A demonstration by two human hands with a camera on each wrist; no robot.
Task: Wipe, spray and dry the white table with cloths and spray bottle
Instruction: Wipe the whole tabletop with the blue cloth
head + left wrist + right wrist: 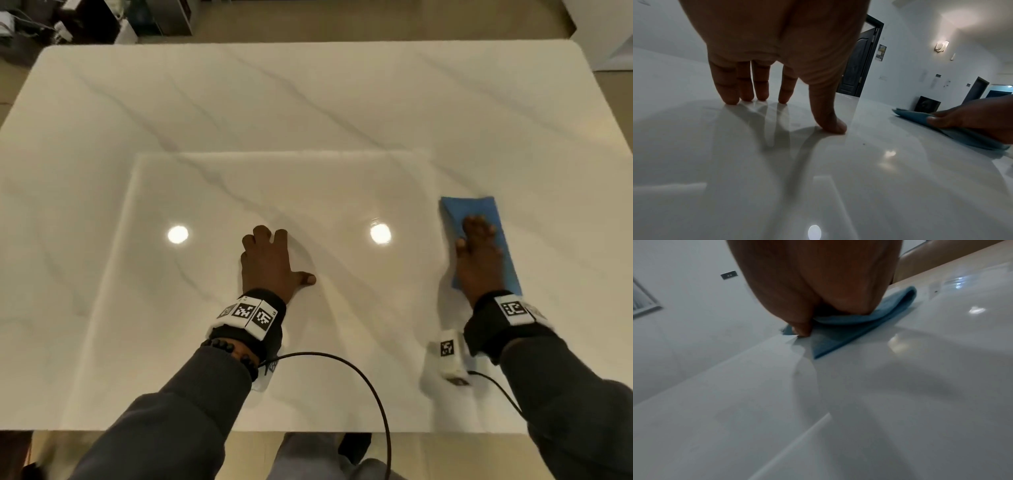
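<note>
The white marble table [308, 102] fills the head view. A folded blue cloth [479, 209] lies on it at the right. My right hand [474, 236] presses flat on this cloth, fingers stretched forward. In the right wrist view the right hand [813, 288] covers most of the blue cloth [869, 324], and the thumb touches its left edge. My left hand [281, 260] rests on the bare table near the middle, propped on its fingertips [760, 95] and thumb, holding nothing. The left wrist view shows the blue cloth [914, 116] under the right hand [972, 116]. No spray bottle is in view.
A black cable [359, 370] loops over the table from my left wrist past the front edge [308, 430]. Dark clutter [68, 20] sits on the floor beyond the far left corner. Two lamp reflections shine on the glossy top.
</note>
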